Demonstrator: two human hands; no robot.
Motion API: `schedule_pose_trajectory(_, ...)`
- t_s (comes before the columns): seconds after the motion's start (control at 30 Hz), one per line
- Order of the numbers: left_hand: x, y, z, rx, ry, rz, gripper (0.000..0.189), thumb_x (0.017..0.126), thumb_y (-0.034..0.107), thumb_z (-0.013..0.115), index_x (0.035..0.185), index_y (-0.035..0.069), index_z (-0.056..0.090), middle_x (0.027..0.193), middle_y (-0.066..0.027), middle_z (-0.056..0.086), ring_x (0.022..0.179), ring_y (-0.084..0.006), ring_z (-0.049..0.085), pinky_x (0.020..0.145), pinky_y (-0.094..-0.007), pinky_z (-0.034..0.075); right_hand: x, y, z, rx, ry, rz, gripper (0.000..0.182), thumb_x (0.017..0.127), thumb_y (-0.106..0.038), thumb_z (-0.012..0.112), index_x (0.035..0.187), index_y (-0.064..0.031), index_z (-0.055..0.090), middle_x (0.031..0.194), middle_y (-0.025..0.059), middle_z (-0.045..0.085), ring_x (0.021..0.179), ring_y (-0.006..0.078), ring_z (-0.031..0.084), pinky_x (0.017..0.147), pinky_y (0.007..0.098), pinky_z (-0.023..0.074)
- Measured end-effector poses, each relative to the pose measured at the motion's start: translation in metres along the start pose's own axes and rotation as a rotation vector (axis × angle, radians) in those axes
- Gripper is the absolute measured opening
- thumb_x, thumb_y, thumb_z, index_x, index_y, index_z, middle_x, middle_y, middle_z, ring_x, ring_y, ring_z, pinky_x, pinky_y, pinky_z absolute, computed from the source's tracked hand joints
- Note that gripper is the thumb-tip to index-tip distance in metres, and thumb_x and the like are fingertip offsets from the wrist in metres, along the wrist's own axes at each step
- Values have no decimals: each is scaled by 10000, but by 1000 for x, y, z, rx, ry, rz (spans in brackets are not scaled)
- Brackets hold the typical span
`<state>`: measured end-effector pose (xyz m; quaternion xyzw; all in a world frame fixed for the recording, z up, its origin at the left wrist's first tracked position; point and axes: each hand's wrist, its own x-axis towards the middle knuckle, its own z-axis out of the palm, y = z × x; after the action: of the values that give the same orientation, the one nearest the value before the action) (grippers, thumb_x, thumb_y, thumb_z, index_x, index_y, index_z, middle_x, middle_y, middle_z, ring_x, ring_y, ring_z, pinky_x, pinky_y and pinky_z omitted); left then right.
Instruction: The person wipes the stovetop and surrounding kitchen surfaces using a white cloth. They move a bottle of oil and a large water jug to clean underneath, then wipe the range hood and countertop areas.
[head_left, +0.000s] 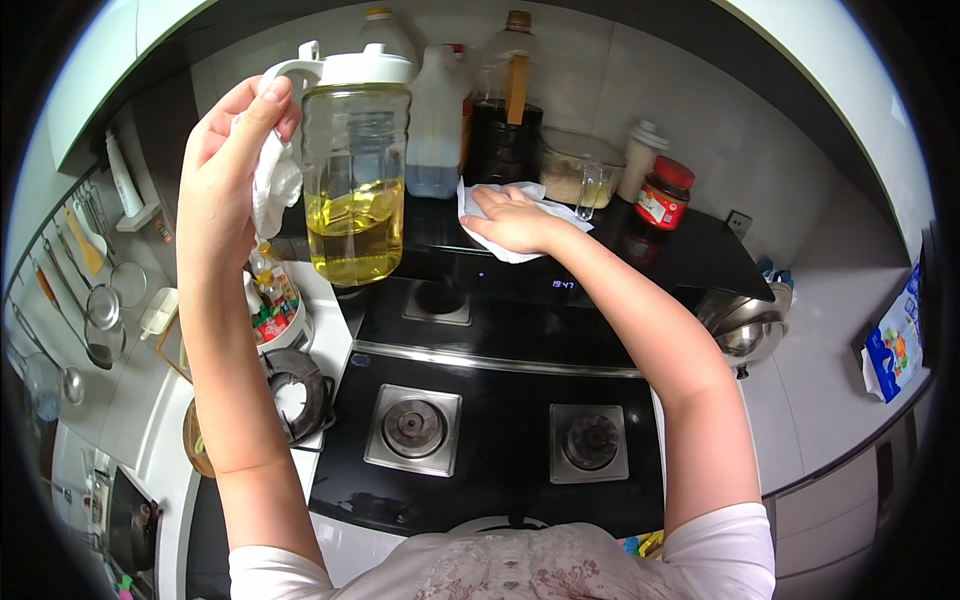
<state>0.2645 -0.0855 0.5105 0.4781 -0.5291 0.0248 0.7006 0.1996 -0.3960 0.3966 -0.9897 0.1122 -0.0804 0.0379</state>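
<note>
My left hand grips the white handle of a clear oil jug, lifted above the stove, with yellow oil in its lower part. A crumpled white cloth or paper towel is tucked in the same hand. My right hand lies flat, palm down, on a white paper towel on the black top of the range hood. Just behind that towel stand a large bottle of dark liquid and a clear container.
A red-lidded jar, a white-lidded container and a whitish jug stand on the hood top. Below is the black gas cooktop with bare burners. A pan support and bottles in a round tray sit left; metal lids stand right.
</note>
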Motion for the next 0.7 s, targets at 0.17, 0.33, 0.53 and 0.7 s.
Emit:
schedule_pose_trajectory(0.17,3,-9,-8,66,43,56,240,908,283,580,780,82,557,728,60,499,673,-17,419,623,-176,315,-2,-43,17,-36,64,-46,716,934,-488,287,1379,73,289,1461,225,266,1374,372,213,1122,407,193)
schedule_pose_trajectory(0.33,15,-28,12,43,52,84,235,907,282,588,791,79,565,715,65,507,649,-15,422,599,-176,316,-1,-81,25,-70,155,115,666,949,-449,274,1350,80,327,1429,238,315,1351,342,277,1112,401,211)
schedule_pose_trajectory(0.53,38,-65,67,-32,37,51,250,896,282,603,877,33,598,700,32,561,612,-30,495,568,-185,383,-8,-128,39,153,504,-69,392,891,-292,481,1094,38,542,1150,235,543,1114,328,516,941,393,415)
schedule_pose_trajectory(0.7,67,-114,124,106,83,60,318,873,279,616,903,-38,618,700,-61,624,610,-113,549,574,-267,439,5,-120,54,-39,492,-198,437,886,-282,481,1141,69,527,1165,218,558,1122,326,519,946,383,408)
